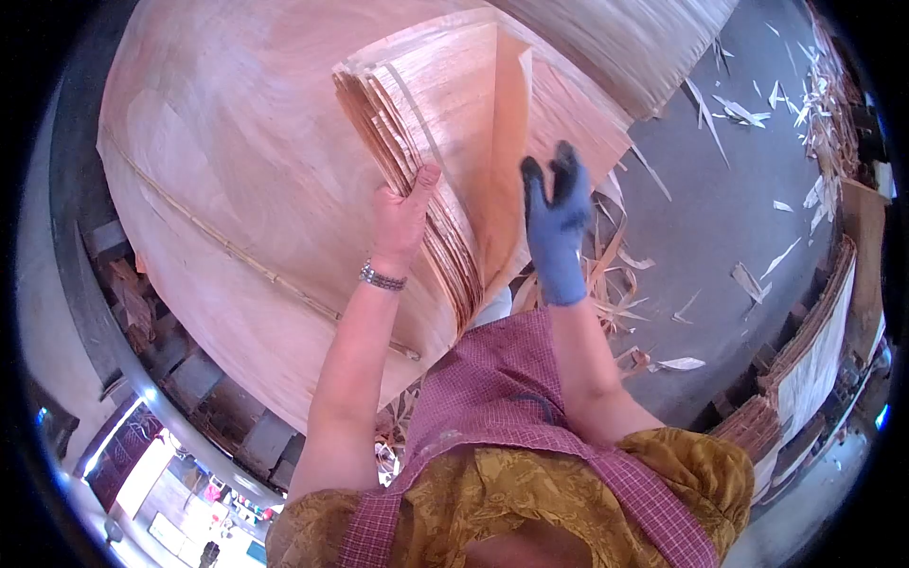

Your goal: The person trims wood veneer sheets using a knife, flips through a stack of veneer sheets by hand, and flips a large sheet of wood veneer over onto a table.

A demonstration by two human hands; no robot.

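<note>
I have my left grip [402, 218] closed on the stack [454, 123], its thumb laid over the layered edge and its other fingers mostly hidden from me. The stack, made of thin wooden sheets, sits right in that grip, fanning out ahead of it and to its right, with its lower end behind the grip, near the apron [492, 369]. A bracelet [382, 275] circles the wrist just behind the left grip.

My right grip [557, 222], in a blue glove with dark fingertips, is open, thumb and fingers parted. Just to its left stands the flap [511, 114], an orange-toned sheet lifted at the stack's right side; I cannot tell whether the thumb touches it.

Under and left of the left grip spreads a broad sheet [208, 114], and a thin rod [270, 275] lies across it, left of that grip and running back toward me. Ahead and right of the right grip I see a pale sheet [625, 43]. Farther right of it, scraps [743, 114] litter a grey surface [701, 218], and beyond that is a side pile [816, 364]
</note>
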